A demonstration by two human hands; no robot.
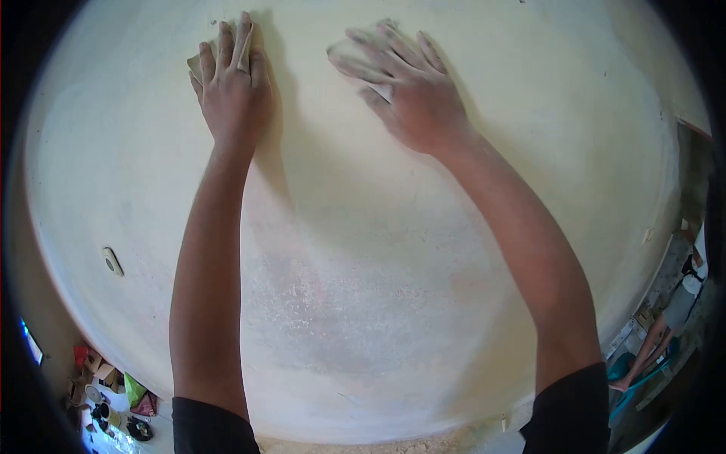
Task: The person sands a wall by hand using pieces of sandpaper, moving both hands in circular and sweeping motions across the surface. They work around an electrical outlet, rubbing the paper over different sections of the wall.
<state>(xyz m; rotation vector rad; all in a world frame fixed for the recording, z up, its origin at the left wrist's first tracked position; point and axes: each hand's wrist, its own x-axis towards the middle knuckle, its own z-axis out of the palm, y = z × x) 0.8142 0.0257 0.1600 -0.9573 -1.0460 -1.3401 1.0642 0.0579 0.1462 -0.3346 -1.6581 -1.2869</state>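
Note:
A pale wall (348,227) fills most of the view, with a rough, flaking patch (302,299) below the hands. High on the wall at the left, my left hand (233,87) presses a thin sheet (244,49) against it; the sheet is threaded between the fingers and shows at their edges. Further right, my right hand (412,91) lies on the wall with its fingers spread and blurred. A small light piece of sheet (384,92) shows between its thumb and palm. Both hands look dusty.
A socket or switch (113,261) is on the wall at the left. Boxes, bags and other items (113,393) lie at the lower left, near a lit screen (32,342). At the right edge are another person's legs (650,352) and a teal object (622,366).

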